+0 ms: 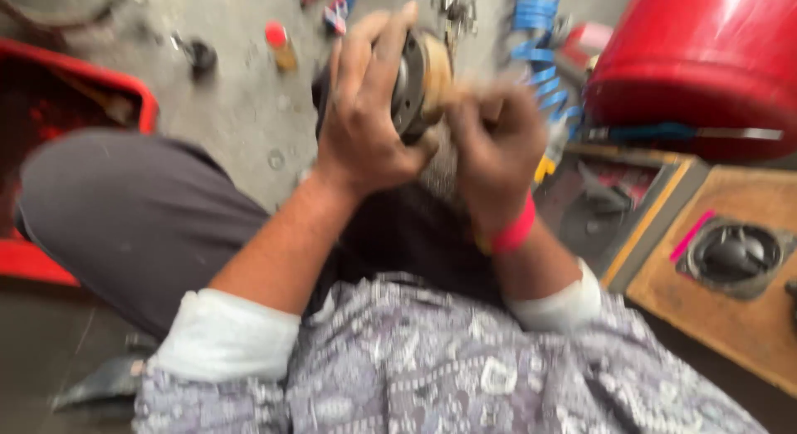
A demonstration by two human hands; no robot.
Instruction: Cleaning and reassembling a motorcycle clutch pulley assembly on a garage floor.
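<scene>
Soft, even daylight fills the scene, bright on the grey concrete floor (241,102) at the top and dimmer toward the lower left corner, with no hard shadows. A pale sheen of glare sits on the big red metal tank (706,60). Motion blur smears the whole view, heaviest on the right hand (490,143).

A round, dark metal part (413,84) with a tan face stands on edge, blurred.
</scene>
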